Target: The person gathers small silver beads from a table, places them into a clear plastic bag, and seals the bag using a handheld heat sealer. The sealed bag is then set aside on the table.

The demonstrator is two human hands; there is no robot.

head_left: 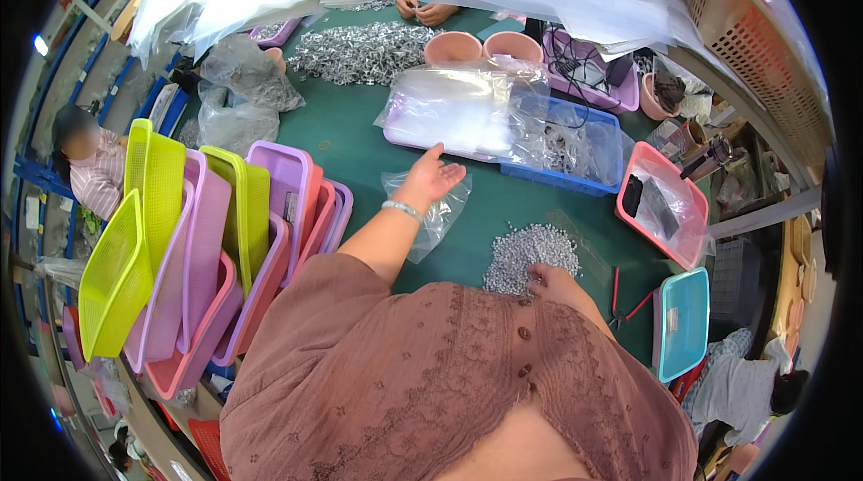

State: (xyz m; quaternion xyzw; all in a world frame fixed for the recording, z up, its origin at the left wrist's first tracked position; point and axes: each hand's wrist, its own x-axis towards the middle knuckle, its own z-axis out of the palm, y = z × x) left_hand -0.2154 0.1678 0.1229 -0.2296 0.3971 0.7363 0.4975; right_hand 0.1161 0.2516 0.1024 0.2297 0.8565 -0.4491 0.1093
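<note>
Brown blouse (395,373) — grey pile (530,252) at right grip (552,283) — bag (439,227) under left grip (433,181)

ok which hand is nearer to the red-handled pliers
Right. The right hand is at the pile of small grey pieces, just left of the red-handled pliers; the left hand is farther left, open over a clear plastic bag.

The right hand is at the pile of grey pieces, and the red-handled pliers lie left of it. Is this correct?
No: in the head view, the right hand is at the pile of grey pieces, but the red-handled pliers lie to its right, not left.
</note>
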